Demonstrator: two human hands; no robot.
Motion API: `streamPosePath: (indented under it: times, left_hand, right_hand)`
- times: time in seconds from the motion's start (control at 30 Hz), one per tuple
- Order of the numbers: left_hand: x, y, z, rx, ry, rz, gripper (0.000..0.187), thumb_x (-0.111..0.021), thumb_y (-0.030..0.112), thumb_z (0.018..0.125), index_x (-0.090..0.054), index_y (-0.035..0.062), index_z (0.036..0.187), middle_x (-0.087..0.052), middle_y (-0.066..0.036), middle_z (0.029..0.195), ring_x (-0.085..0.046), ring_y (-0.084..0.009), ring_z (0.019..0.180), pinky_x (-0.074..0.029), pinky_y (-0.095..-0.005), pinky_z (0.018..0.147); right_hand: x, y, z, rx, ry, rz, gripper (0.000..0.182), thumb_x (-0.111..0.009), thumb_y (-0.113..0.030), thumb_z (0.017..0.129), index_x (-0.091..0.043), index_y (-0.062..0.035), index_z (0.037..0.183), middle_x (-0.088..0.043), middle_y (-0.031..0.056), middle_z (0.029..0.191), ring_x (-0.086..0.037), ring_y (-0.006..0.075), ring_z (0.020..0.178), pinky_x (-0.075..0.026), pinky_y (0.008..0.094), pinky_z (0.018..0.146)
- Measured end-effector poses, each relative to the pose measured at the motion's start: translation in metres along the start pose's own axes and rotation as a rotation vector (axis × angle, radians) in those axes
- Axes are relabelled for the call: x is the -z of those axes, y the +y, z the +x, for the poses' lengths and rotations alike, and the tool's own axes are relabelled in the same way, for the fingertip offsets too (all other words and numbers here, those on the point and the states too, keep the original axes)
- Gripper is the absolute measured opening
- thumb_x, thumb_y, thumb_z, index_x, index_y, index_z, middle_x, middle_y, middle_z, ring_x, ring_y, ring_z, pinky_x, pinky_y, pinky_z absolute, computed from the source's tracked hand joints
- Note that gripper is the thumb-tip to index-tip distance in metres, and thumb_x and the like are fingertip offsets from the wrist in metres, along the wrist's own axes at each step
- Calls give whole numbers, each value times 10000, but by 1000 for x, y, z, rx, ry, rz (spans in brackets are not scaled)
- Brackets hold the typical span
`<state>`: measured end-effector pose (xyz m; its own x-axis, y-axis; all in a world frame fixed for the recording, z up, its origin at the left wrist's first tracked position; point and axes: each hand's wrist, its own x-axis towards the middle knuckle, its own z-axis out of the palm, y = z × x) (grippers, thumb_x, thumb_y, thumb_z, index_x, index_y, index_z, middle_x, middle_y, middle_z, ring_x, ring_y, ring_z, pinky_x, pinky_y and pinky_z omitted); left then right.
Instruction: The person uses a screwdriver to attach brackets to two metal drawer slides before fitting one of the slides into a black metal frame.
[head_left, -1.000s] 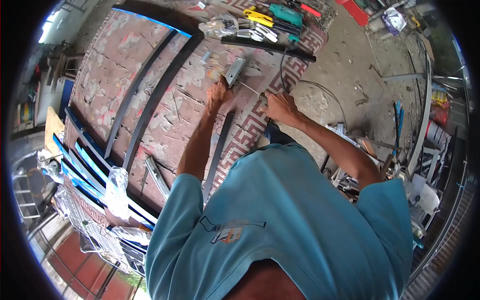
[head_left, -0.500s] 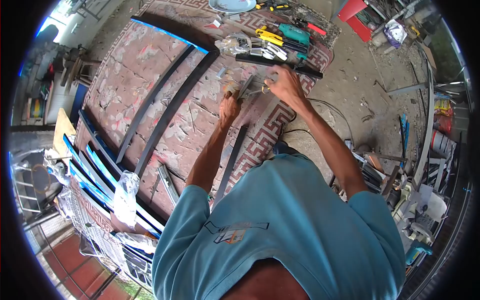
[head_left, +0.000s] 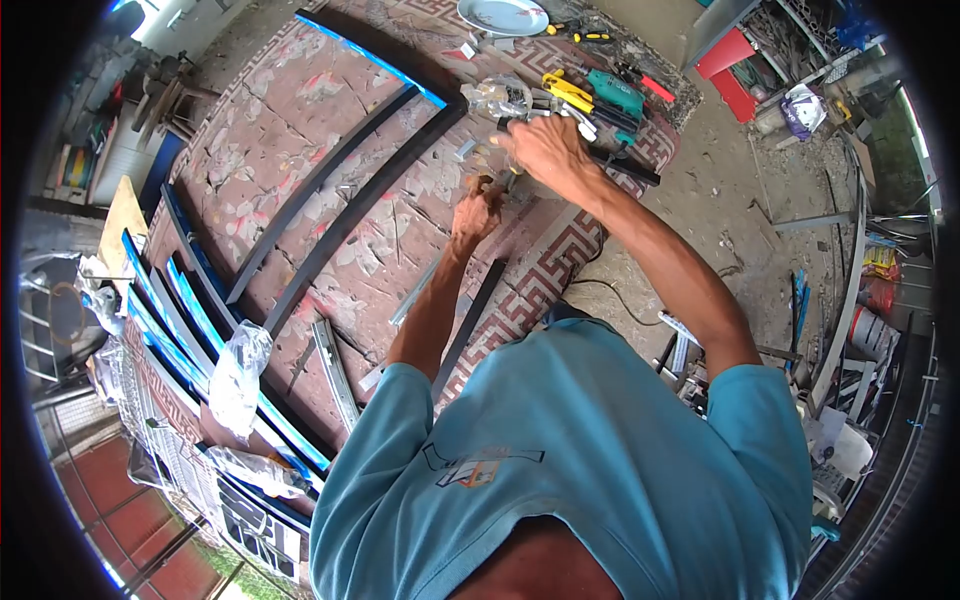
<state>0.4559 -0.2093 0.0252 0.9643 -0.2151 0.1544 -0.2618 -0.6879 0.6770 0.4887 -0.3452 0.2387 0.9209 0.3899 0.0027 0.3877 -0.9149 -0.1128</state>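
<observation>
My left hand (head_left: 479,209) is over the middle of the patterned table surface (head_left: 345,240), its fingers curled; what they grip is hidden. Ahead of it and to the right, my right hand (head_left: 550,152) is closed with the palm down, and its fingers cover whatever is in them. Between the two hands shows a small yellowish tool part (head_left: 513,172), too blurred to name. Just beyond my right hand lies a dark bar (head_left: 632,170), partly covered by it. Under my left forearm runs a grey metal strip (head_left: 418,290), next to a black bar (head_left: 476,315).
A black frame with blue film (head_left: 375,62) lies at the far left. Yellow-handled tool (head_left: 568,90), teal power tool (head_left: 614,97), plastic bag (head_left: 498,97) and oval plate (head_left: 503,16) lie at the back. Blue-filmed strips (head_left: 190,320) are stacked at left.
My right hand has moved left and forward, its palm now turned down. The grey metal piece and the tool seen between my hands no longer show clearly. The view has shifted slightly.
</observation>
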Motion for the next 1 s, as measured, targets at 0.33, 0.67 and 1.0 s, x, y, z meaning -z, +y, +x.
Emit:
streamPosePath:
  times: [0.33,0.67,1.0]
  left_hand:
    - [-11,5,-6,-63,-134,221,448,-588,222,771,-463,76,1176,-487,-157,1196,-571,-325,1000,-508,-405,774]
    - [-32,16,4,169,237,154,274,-566,130,732,-557,68,998,-537,-133,1079,-520,-324,983,-419,-425,818]
    - [-53,27,12,483,400,339,440,-563,171,732,-542,164,1172,-460,-133,1173,-430,-350,1036,-381,-478,867]
  right_hand:
    - [-26,28,5,302,-14,501,185,-602,-42,663,-625,-7,843,-552,214,944,-536,374,905,-434,422,779]
    - [5,3,34,185,59,97,408,-499,-397,884,-591,-13,987,-583,280,849,-604,375,776,-457,494,636]
    - [1,18,100,862,-287,465,108,-611,-70,613,-668,-36,698,-636,204,735,-630,337,726,-506,401,694]
